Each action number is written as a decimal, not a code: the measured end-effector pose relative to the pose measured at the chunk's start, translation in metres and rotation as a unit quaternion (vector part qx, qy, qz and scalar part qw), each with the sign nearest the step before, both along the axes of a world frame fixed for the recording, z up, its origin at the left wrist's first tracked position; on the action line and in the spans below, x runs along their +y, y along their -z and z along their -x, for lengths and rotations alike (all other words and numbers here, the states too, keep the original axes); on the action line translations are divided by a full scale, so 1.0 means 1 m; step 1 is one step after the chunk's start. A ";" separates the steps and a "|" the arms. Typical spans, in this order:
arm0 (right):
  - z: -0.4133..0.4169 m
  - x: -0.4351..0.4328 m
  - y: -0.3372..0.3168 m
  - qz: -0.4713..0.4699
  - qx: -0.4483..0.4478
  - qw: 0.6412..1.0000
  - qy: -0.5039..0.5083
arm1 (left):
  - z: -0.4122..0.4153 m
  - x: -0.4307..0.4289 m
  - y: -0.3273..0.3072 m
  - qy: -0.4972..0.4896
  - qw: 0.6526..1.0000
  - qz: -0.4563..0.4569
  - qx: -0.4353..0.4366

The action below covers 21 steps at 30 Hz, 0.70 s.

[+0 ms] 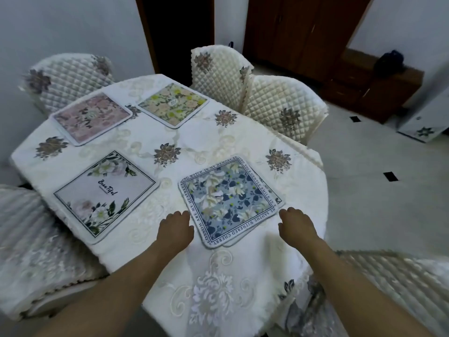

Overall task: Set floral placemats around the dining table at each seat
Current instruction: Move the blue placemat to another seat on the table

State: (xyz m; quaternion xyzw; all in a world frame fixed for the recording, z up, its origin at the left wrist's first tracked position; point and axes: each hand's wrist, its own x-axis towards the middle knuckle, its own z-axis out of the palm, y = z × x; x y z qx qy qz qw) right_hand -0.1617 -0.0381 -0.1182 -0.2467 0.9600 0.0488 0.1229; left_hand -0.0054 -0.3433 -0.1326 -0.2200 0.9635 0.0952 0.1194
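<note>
Several floral placemats lie on the white tablecloth (pixel 243 276). The blue floral placemat (pixel 229 199) with a lettered border lies nearest, and the edge of another mat shows beneath it at its lower right. My left hand (pixel 176 227) rests at its left edge and my right hand (pixel 295 224) at its right corner, both with fingers curled down and holding nothing. A white placemat with green leaves (pixel 104 195) is at the left. A pink placemat (pixel 91 117) and a yellow-green placemat (pixel 173 105) lie at the far side.
Quilted cream chairs stand around the table: one at the far left (pixel 70 81), two at the far right (pixel 218 71) (pixel 284 105), one at the near left (pixel 31 244) and one at the near right (pixel 401 283). A dark wooden cabinet (pixel 315 40) stands behind.
</note>
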 end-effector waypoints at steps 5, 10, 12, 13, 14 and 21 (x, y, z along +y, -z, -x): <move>0.050 -0.004 0.025 0.012 -0.017 0.998 -0.052 | 0.017 0.015 0.019 -0.071 0.997 -0.029 -0.014; 0.093 -0.006 0.052 0.022 -0.040 0.993 -0.113 | 0.032 0.037 0.036 -0.219 0.969 -0.117 -0.003; 0.107 -0.007 0.057 0.020 -0.046 0.990 -0.133 | 0.040 0.047 0.040 -0.286 0.943 -0.169 0.012; 0.113 -0.008 0.060 0.020 -0.049 0.988 -0.144 | 0.045 0.051 0.042 -0.316 0.929 -0.189 0.024; 0.118 -0.009 0.062 0.019 -0.052 0.986 -0.154 | 0.049 0.054 0.043 -0.339 0.918 -0.202 0.034; 0.138 -0.032 0.071 0.067 -0.110 0.980 -0.154 | 0.068 0.059 0.045 -0.413 0.888 -0.196 0.044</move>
